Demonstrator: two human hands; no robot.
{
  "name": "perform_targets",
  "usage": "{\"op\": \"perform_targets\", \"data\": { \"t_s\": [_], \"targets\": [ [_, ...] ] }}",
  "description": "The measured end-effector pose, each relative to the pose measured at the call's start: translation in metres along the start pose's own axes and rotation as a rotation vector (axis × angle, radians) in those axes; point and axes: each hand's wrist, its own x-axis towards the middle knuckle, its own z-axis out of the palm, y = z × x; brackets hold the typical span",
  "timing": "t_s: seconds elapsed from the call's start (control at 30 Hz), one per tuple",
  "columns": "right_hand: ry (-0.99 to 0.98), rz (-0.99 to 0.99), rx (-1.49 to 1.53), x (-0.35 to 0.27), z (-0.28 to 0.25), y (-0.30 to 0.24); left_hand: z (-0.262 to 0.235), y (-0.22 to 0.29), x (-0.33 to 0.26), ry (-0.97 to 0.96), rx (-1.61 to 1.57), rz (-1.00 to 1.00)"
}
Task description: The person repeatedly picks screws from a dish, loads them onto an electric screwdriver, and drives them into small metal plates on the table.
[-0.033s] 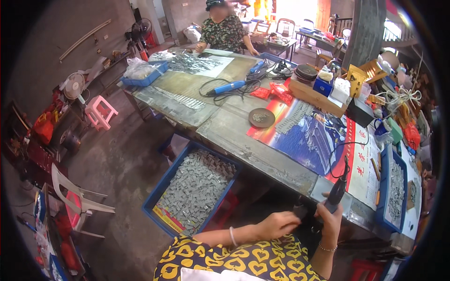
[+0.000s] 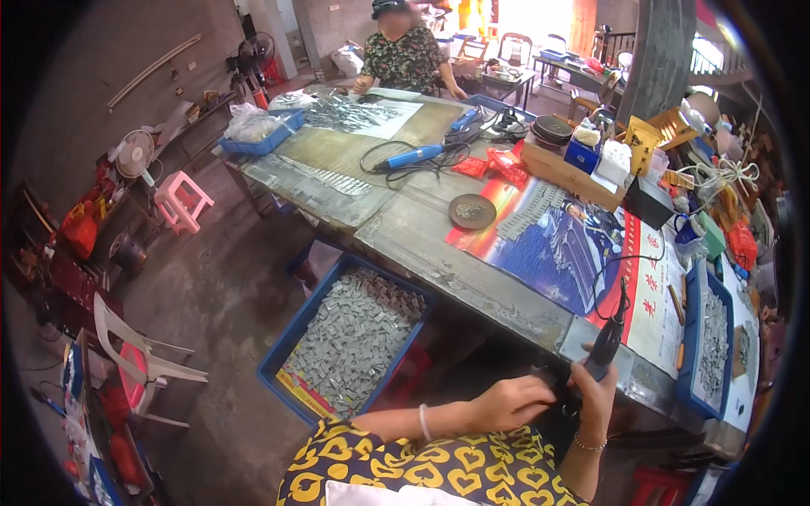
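My right hand [image 2: 593,390] is wrapped around a black electric screwdriver [image 2: 607,344], held upright at the near edge of the table. Its cord runs from the top end across the poster. Left of it, my left hand [image 2: 515,402] is closed with bent fingers, close to the tool's lower end. Whatever those fingers pinch is too small and dark to make out. Beneath the hands, the area is in shadow. A blue crate [image 2: 417,336] full of small silvery metal pieces [image 2: 354,337] stands low to the left of my arms.
The worktable [image 2: 422,228] bears a round brown dish [image 2: 472,212], a poster [image 2: 540,253], a blue corded tool [image 2: 413,157] and red packets [image 2: 506,165]. A blue tray [image 2: 717,346] of small parts lies at the right. Another person [image 2: 405,55] sits across. A pink stool [image 2: 182,202] stands left.
My left hand has shifted slightly to the right, nearer the right hand. The right hand still grips the electric screwdriver in the same place.
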Motion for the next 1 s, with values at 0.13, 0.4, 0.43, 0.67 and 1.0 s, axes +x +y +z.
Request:
{"op": "perform_targets", "data": {
  "t_s": [0.13,0.4,0.43,0.67,1.0],
  "targets": [
    [0.245,-0.262,-0.321,0.009,-0.003,0.043,0.031,0.041,0.062,0.088,0.198,0.576],
    [0.422,-0.554,-0.820,-0.003,-0.013,0.045,0.096,0.021,0.057,-0.194,0.551,0.584],
    [0.286,-0.529,-0.641,-0.004,-0.011,0.037,0.097,0.016,0.051,-0.196,0.556,0.576],
    [0.069,-0.300,-0.551,0.007,0.011,0.015,0.064,0.018,0.040,-0.144,0.518,0.536],
    [0.032,0.057,-0.229,0.043,-0.009,0.005,0.032,-0.016,0.064,-0.143,0.152,0.481]
  ]
}}
